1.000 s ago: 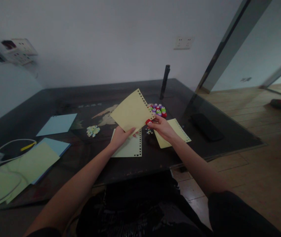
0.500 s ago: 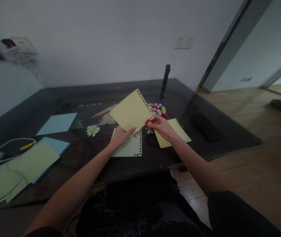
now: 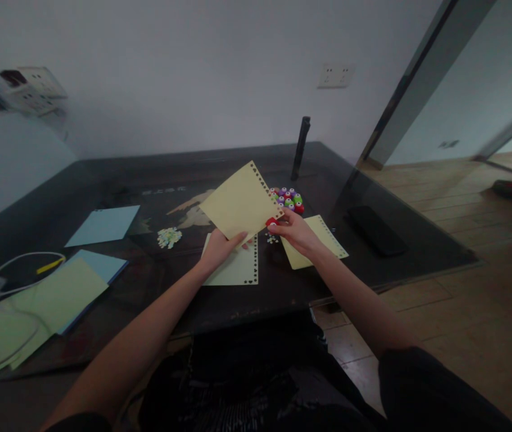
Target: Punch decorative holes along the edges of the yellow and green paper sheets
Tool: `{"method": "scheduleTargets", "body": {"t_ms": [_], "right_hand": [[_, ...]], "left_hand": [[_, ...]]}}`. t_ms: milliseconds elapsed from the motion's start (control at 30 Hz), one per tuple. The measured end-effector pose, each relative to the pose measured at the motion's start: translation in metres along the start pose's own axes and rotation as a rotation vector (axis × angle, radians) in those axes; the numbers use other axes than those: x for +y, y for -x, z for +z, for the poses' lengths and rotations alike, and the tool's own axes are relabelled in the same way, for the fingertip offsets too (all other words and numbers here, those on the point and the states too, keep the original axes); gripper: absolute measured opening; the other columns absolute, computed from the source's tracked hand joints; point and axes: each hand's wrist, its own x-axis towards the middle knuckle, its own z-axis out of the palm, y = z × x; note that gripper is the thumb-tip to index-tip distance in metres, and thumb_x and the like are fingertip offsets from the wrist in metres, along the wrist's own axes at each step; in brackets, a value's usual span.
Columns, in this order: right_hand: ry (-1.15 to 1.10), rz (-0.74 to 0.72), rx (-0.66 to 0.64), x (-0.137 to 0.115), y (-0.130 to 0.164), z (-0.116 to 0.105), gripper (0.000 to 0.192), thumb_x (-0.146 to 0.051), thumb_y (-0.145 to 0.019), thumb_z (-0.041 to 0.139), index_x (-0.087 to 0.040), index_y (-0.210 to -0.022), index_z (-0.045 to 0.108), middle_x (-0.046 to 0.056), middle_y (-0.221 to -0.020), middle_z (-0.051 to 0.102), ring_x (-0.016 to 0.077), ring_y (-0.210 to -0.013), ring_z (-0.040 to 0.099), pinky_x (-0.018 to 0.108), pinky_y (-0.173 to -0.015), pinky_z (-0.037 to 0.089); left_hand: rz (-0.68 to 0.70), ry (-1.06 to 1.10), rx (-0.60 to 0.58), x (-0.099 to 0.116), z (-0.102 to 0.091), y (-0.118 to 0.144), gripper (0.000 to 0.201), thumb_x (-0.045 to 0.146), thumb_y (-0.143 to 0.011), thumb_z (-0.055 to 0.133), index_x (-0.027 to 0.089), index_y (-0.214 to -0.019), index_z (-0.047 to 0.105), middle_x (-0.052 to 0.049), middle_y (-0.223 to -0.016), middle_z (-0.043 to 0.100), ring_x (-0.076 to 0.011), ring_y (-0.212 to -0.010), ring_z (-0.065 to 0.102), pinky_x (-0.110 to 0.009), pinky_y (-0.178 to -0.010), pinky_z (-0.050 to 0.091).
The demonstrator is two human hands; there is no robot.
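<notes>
My left hand (image 3: 220, 247) pinches the lower edge of a yellow paper sheet (image 3: 236, 201), held tilted above the table. Dark shaped holes run along the sheet's right edge. My right hand (image 3: 298, 231) is closed around a small red craft punch (image 3: 272, 222) at the sheet's right corner; whether the paper sits in its slot I cannot tell. Below my left hand lies a pale green sheet (image 3: 233, 269) with holes along two sides. Another punched yellow sheet (image 3: 301, 255) lies under my right wrist. Small paper cutouts (image 3: 272, 238) are scattered beside the right hand.
Several colourful punches (image 3: 298, 200) cluster behind my right hand. A pile of paper cutouts (image 3: 168, 237) lies to the left. Blue sheets (image 3: 105, 225), green sheets (image 3: 66, 294) and a white cable (image 3: 10, 292) occupy the left side. A black case (image 3: 376, 231) and an upright black rod (image 3: 301, 149) are rightward.
</notes>
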Motion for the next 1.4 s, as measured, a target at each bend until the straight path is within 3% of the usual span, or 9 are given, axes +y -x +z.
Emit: {"method": "scheduleTargets", "body": {"t_ms": [300,533,1000,1400], "right_hand": [[-0.046,0.05,-0.086,-0.0017,0.0004,0.0009,0.046,-0.017,-0.053,0.08,-0.022,-0.095,0.062,0.001,-0.092,0.068,0.018,-0.088,0.063,0.036,-0.091,0.048],[-0.006,0.058,-0.094,-0.0013,0.0004,-0.0011,0.052,-0.017,-0.054,0.082,-0.023,-0.101,0.06,0.002,-0.095,0.068,0.0187,-0.089,0.063,0.038,-0.092,0.049],[-0.004,0.057,-0.049,-0.0027,0.0001,-0.0004,0.052,-0.017,-0.055,0.081,-0.023,-0.102,0.059,0.004,-0.105,0.067,0.0196,-0.095,0.063,0.042,-0.099,0.045],[-0.039,0.041,-0.052,-0.0029,0.0011,0.0016,0.051,-0.017,-0.055,0.081,-0.023,-0.102,0.06,0.003,-0.102,0.067,0.0189,-0.093,0.062,0.04,-0.095,0.047]], "left_hand": [[-0.019,-0.006,-0.015,0.0009,-0.0008,-0.0008,0.025,0.032,-0.081,0.059,0.011,-0.075,0.072,-0.007,-0.072,0.074,-0.0208,-0.076,0.068,-0.029,-0.076,0.052],[-0.071,-0.042,-0.018,0.0017,-0.0033,-0.0022,0.034,0.034,-0.084,0.055,0.01,-0.066,0.071,-0.008,-0.065,0.072,-0.0149,-0.056,0.062,-0.023,-0.058,0.047],[-0.091,-0.059,0.02,0.0044,-0.0045,-0.0019,0.032,0.033,-0.084,0.056,0.01,-0.069,0.072,-0.008,-0.063,0.071,-0.0139,-0.057,0.061,-0.022,-0.058,0.046],[-0.061,-0.045,0.043,0.0044,-0.0032,-0.0021,0.033,0.033,-0.083,0.055,0.011,-0.064,0.07,-0.007,-0.061,0.07,-0.013,-0.054,0.058,-0.021,-0.056,0.046]]}}
